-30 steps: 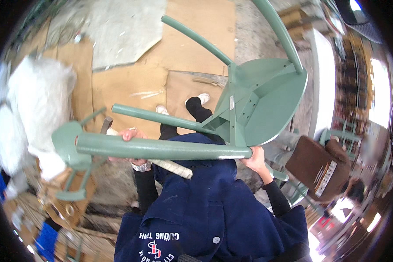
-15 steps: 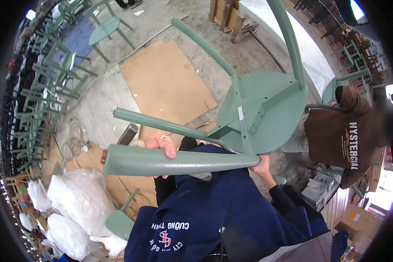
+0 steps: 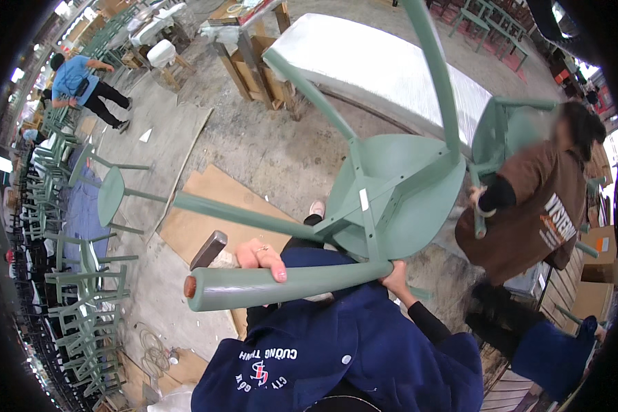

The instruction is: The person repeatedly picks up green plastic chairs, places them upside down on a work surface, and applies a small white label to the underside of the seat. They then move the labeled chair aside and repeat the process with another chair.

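An upturned green chair [image 3: 413, 206] is held up in front of me, with its seat underside and crossed braces showing. My left hand [image 3: 261, 257] is closed on the near thick leg [image 3: 288, 285], close to its end with a reddish-brown tip. Beside this hand a dark metal hammer head [image 3: 209, 248] sticks out; its handle is mostly hidden behind the leg, so how it is gripped cannot be told. Where the same leg meets the seat, my right hand [image 3: 395, 278] is wrapped round it, fingers partly hidden.
At right a co-worker in a brown top [image 3: 529, 206] handles another green chair [image 3: 491, 130]. Another person in a blue shirt [image 3: 75, 79] is at far left. Stacked green chairs [image 3: 86, 309] line the left. Cardboard [image 3: 213, 199] lies on the floor; a white-covered table [image 3: 378, 58] stands beyond.
My view has swung, bringing the person in blue into sight. The chair has tilted slightly, with both hands still on it. The co-worker in brown has turned and shows an arm at the other chair.
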A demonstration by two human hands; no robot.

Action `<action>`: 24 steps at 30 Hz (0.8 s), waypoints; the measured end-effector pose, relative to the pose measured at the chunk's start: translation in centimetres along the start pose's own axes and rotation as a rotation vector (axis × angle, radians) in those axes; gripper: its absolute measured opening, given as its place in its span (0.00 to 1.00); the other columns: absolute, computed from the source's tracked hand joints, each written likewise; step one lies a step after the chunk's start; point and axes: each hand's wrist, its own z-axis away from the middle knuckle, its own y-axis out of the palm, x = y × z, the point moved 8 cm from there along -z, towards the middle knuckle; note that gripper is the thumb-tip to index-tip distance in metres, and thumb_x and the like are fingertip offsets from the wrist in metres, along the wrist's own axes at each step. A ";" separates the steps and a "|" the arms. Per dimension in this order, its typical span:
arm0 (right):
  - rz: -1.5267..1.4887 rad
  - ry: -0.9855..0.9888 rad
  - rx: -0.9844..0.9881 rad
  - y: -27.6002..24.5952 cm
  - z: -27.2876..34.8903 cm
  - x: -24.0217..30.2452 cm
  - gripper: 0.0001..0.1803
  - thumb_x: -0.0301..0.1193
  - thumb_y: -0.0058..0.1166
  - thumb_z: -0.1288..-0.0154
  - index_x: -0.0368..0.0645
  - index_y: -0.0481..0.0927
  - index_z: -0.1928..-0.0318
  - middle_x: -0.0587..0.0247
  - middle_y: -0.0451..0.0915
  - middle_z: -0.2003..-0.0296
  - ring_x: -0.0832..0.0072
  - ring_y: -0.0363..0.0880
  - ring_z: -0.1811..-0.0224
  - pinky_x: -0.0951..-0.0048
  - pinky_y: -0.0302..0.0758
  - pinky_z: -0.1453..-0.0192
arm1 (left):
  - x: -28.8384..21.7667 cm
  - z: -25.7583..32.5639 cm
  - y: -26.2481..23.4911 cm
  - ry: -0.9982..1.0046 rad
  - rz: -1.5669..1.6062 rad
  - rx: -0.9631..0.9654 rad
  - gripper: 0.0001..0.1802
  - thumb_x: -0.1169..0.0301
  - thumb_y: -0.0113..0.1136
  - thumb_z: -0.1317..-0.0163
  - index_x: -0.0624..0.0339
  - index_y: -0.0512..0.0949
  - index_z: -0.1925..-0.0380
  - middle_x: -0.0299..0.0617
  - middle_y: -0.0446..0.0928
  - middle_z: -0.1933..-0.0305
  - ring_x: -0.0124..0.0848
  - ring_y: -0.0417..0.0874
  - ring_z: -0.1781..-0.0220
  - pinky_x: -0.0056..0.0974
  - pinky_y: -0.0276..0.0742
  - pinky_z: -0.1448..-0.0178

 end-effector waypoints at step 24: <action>-0.135 0.050 -0.590 -16.1 -47.5 -12.4 0.19 0.34 0.70 0.65 0.36 0.78 0.74 0.50 0.77 0.79 0.57 0.78 0.76 0.63 0.73 0.68 | 10.7 -33.0 -44.0 -0.442 -1.038 -0.754 0.12 0.65 0.56 0.36 0.62 0.72 0.73 0.42 0.75 0.78 0.21 0.72 0.87 0.24 0.67 0.85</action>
